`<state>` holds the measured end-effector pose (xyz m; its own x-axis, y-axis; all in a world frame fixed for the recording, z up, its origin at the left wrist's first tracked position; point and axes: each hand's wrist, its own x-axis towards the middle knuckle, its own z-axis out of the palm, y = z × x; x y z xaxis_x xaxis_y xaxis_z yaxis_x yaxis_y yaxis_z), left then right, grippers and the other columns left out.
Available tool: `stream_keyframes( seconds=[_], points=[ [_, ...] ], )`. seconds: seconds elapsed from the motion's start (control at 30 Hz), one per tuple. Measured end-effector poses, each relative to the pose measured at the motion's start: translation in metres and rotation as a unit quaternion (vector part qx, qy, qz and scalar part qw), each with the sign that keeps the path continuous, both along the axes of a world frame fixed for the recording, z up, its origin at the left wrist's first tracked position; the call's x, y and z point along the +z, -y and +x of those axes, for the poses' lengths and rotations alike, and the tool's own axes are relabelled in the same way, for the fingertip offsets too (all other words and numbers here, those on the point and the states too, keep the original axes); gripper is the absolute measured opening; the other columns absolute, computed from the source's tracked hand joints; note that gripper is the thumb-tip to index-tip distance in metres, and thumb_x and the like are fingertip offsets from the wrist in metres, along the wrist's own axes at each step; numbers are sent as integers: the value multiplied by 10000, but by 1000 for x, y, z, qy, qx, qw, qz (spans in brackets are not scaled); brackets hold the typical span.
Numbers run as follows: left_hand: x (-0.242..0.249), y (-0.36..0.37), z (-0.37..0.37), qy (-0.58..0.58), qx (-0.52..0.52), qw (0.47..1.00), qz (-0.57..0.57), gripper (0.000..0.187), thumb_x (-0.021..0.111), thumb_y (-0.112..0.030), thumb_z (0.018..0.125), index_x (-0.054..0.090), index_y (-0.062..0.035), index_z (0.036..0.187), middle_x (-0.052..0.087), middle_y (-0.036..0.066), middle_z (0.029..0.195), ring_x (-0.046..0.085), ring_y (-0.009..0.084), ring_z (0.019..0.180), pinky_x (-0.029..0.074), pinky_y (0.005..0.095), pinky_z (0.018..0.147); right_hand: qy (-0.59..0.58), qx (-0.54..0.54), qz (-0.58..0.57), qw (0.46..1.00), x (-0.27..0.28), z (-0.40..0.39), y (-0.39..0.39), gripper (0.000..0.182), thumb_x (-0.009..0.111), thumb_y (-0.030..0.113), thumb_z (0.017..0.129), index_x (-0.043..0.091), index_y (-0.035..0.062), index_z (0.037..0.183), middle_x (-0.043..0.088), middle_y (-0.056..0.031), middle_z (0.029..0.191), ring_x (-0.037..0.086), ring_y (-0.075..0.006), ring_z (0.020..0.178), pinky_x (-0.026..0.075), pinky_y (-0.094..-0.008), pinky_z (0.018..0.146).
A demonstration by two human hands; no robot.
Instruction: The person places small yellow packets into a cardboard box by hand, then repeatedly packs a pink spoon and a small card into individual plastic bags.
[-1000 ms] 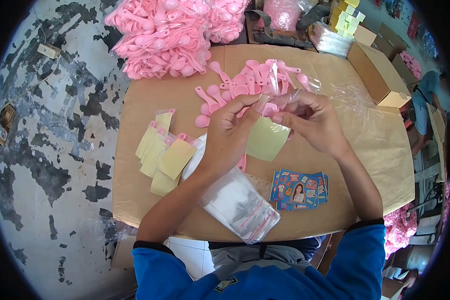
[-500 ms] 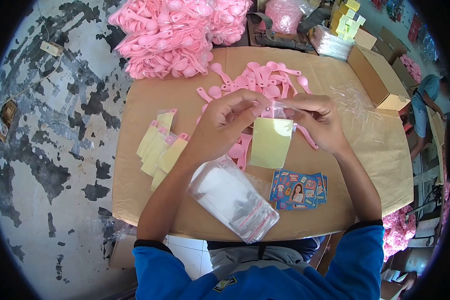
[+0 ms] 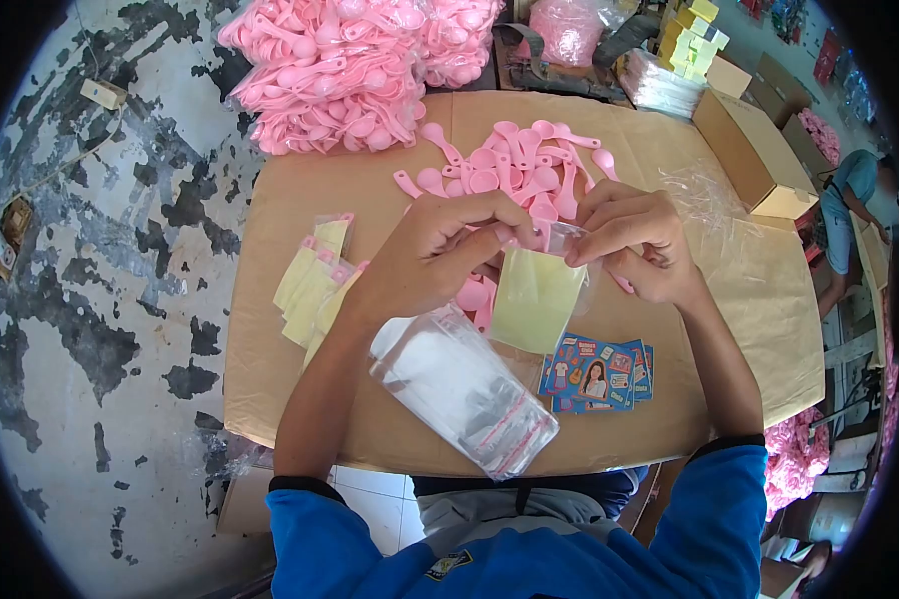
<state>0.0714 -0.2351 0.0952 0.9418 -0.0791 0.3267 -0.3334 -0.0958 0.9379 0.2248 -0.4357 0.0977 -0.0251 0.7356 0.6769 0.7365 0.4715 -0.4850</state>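
Your left hand [image 3: 440, 255] and right hand [image 3: 634, 245] both pinch the top edge of a small clear bag [image 3: 537, 295] holding a yellow card; the bag hangs below your fingertips, above the table [image 3: 729, 299]. Loose pink spoons [image 3: 509, 175] lie just beyond the grip. A stack of empty bags [image 3: 464, 394] sits under your left forearm (picture cards [image 3: 597, 374] beside it). Finished packets [image 3: 315, 285] lie left of the grip.

Both hands, left [image 3: 435, 255] and right [image 3: 634, 240], raised together, fingertips pinched.
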Motion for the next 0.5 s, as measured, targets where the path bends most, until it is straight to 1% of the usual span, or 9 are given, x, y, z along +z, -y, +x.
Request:
stream_keyframes(
  seconds=[0.1, 0.13, 0.2, 0.23, 0.3, 0.33, 0.37, 0.43, 0.5],
  points=[
    [0, -1, 0, -10, 1, 1000, -21, 70, 566, -66, 924, 588, 1, 923, 596, 25, 812, 629, 90, 794, 533, 235, 685, 0, -28, 4, 1000, -1, -6, -1, 296, 517, -123, 646, 720, 28, 800, 664, -42, 664, 603, -200, 731, 481, -325, 707],
    [0, -1, 0, -11, 2, 999, -33, 64, 595, -65, 908, 580, -2, 903, 585, 18, 791, 631, 90, 795, 533, 234, 685, 26, -40, 8, 999, 0, -6, 0, 289, 518, -120, 648, 712, 22, 807, 666, -46, 686, 600, -200, 732, 483, -329, 707],
    [-3, 1, 1, 2, 49, 998, 40, 105, 657, -63, 867, 572, -9, 898, 575, 2, 777, 635, 94, 789, 531, 234, 680, 77, -62, 15, 995, 2, -6, -1, 277, 519, -114, 652, 697, 12, 823, 670, -54, 731, 594, -200, 733, 485, -337, 707],
    [-4, 2, 1, 9, 74, 994, 75, 138, 687, -62, 847, 568, -12, 896, 569, -7, 771, 637, 96, 787, 531, 235, 677, 53, -83, 14, 995, -1, -3, 1, 278, 526, -107, 679, 672, 10, 885, 671, -56, 763, 604, -196, 753, 490, -334, 708],
    [5, 2, -3, -37, 76, 995, 58, 197, 691, 37, 809, 509, -32, 838, 569, 21, 851, 645, 119, 850, 537, 248, 697, 7, -125, 15, 992, -2, -2, 2, 304, 542, -94, 734, 623, 6, 1009, 673, -60, 826, 622, -187, 792, 499, -330, 708],
    [9, 2, -4, -61, 76, 994, 50, 249, 692, 87, 790, 480, -42, 809, 568, 35, 891, 649, 131, 881, 540, 254, 707, -99, -110, -6, 989, 0, -11, 0, 306, 554, -67, 769, 579, 11, 1064, 672, -62, 846, 631, -178, 809, 501, -321, 712],
    [11, 0, -5, -27, 57, 996, 57, 227, 695, 41, 807, 496, -38, 880, 587, 25, 884, 646, 122, 868, 535, 247, 713, -204, -93, -26, 974, 3, -26, -3, 321, 566, -40, 803, 535, 17, 1118, 671, -63, 866, 639, -169, 826, 504, -313, 715],
    [12, -9, -12, 37, 25, 997, 69, 250, 701, -49, 841, 529, -29, 1021, 626, 6, 870, 640, 105, 842, 524, 232, 723, -276, -104, -97, 951, 13, -50, -6, 353, 582, 17, 860, 468, 28, 1193, 671, -63, 883, 652, -156, 850, 504, -295, 722],
    [33, -25, -27, 102, 65, 992, 39, 310, 666, -22, 858, 507, -31, 1124, 638, 39, 990, 619, 104, 929, 510, 230, 771, -205, -158, -187, 948, 21, -62, -14, 375, 591, 78, 902, 422, 40, 1235, 674, -60, 876, 662, -146, 864, 501, -276, 728]
  ],
)
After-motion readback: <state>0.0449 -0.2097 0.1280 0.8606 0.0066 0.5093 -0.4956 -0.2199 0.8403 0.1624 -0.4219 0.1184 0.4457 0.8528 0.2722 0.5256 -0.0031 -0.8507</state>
